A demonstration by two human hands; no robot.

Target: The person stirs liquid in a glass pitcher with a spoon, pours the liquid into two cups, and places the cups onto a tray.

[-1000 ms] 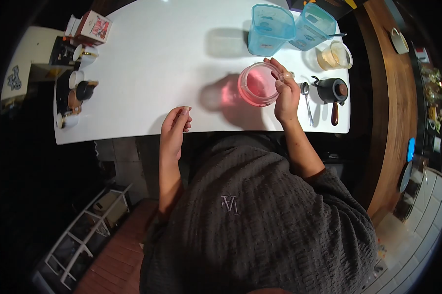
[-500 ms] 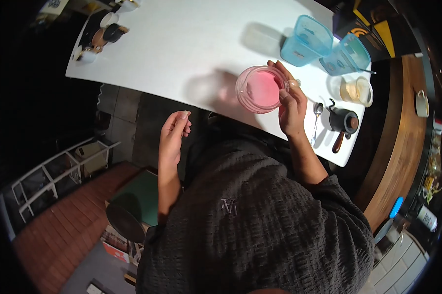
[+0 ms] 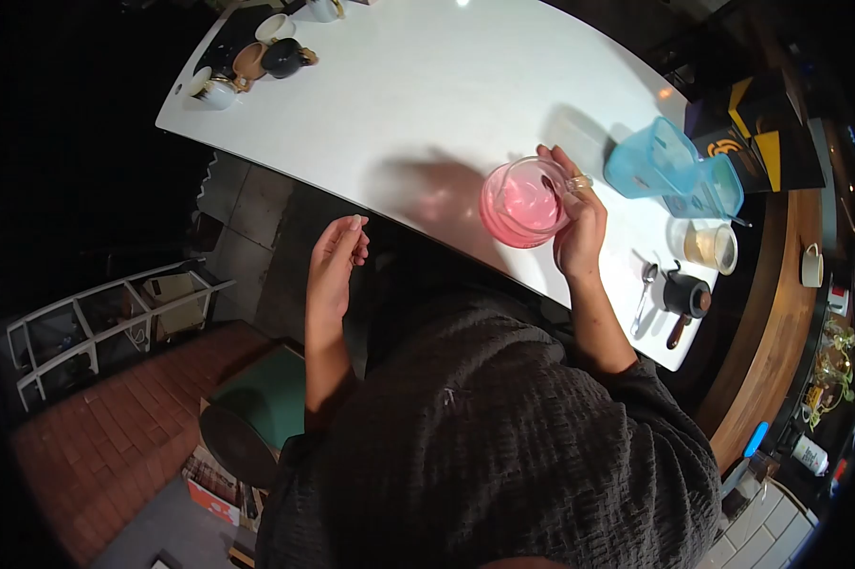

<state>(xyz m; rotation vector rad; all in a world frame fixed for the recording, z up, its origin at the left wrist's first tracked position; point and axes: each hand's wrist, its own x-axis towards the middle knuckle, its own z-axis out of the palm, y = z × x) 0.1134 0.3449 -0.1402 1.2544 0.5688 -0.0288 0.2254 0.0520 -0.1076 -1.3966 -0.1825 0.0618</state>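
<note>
A clear glass jug (image 3: 522, 204) of pink liquid is in my right hand (image 3: 582, 228), whose fingers wrap around its handle side. The jug is over the front edge of the white table (image 3: 399, 85), its rim tilted and its liquid surface rippled. My left hand (image 3: 337, 254) hangs just off the table edge, fingers curled in towards the thumb, with nothing visible in it. Right of the jug are a spoon (image 3: 645, 292), a small black pot (image 3: 685, 294) with a brown handle and a cup with pale contents (image 3: 710, 247).
Two blue translucent containers (image 3: 653, 156) stand behind my right hand. Several cups (image 3: 281, 59) sit at the table's far left. Dark boxes (image 3: 759, 133) are at the back right, beside a wooden counter (image 3: 764, 313). A green stool (image 3: 257, 394) is below left.
The view has shifted, so the table and its items appear lower and further right. The jug is now tilted differently, its liquid rippling. My left hand keeps its pose.
</note>
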